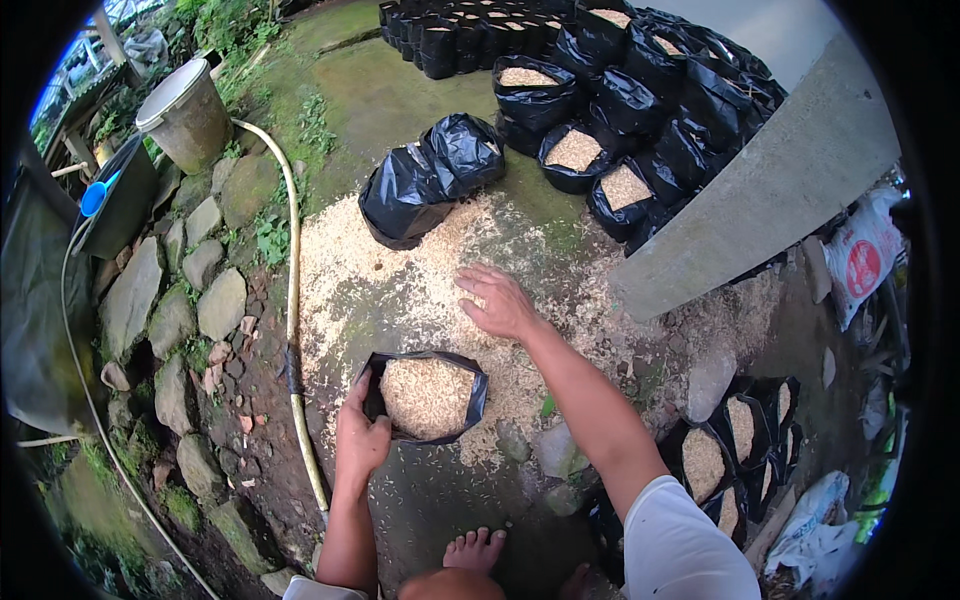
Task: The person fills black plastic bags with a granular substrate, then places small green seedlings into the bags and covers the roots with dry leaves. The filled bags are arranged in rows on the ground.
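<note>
At 6 o'clock, nearest you, your bare foot (475, 550) rests on the dark ground. Just beyond it, toward 7 o'clock from the middle of the view, an open black bag (480, 392) stands upright, filled close to its rim with pale, flaky husks or shavings (428, 396). Your left hand (362, 435) has its grip closed around the bag's left edge, thumb on the near side. At 4 o'clock, past your white sleeve (690, 540), more filled black bags (764, 405) stand close together.

Near the centre, your right hand (500, 303) reaches out palm down over the loose spill (340, 250) of the same flakes. Its grip is open, fingers extended and slightly apart; the palm is hidden, so you cannot tell whether any flakes are under it.

At 9 o'clock a pale hose (294, 300) runs along the ground, with large mossy stones (132, 300) beyond it. Between 11 and 12, two black bags (400, 195) stand touching at the spill's far edge. A grey concrete pillar (770, 190) slants across 2 o'clock, with a white sack (870, 230) behind it at 3. Farther off, a dirty white bucket (195, 120) sits at 10, and a crowded group of filled black bags (690, 150) spreads from 12 to 2.
</note>
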{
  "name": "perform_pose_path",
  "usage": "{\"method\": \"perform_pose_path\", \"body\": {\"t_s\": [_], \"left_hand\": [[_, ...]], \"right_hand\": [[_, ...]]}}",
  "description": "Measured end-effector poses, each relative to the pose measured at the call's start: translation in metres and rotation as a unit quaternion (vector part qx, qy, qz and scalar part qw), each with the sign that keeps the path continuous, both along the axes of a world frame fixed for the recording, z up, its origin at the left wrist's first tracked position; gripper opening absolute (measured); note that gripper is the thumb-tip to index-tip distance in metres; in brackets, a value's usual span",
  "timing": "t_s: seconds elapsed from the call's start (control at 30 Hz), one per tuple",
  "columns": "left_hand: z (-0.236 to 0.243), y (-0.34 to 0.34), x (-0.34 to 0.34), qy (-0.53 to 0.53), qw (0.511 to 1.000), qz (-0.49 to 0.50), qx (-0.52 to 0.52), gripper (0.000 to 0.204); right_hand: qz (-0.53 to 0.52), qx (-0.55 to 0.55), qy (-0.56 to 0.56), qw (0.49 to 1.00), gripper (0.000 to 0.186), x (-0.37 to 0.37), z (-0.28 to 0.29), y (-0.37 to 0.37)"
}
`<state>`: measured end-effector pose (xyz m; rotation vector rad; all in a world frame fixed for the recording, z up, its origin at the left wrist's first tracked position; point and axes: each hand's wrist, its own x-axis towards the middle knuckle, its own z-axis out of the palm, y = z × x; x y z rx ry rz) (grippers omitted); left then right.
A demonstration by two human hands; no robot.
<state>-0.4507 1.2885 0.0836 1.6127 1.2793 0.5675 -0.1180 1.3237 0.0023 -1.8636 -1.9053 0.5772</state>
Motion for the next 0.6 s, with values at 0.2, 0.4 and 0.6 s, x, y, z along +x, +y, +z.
{"method": "perform_pose_path", "body": {"t_s": [0.2, 0.4, 0.6], "left_hand": [[-0.006, -0.014, -0.025, 0.008, 0.997, 0.032, 0.073, 0.08], [0.008, -0.021, -0.027, 0.009, 0.999, 0.027, 0.025, 0.091], [0.035, -0.027, -0.018, 0.042, 0.999, -0.011, -0.01, 0.094]], "right_hand": [[-0.016, 0.059, -0.023, 0.998, 0.078, -0.024, -0.003, -0.081], [0.056, -0.028, -0.214, 0.975, 0.101, -0.068, -0.014, -0.098], [0.073, 0.092, -0.129, 0.985, 0.047, -0.063, -0.024, -0.109]]}}
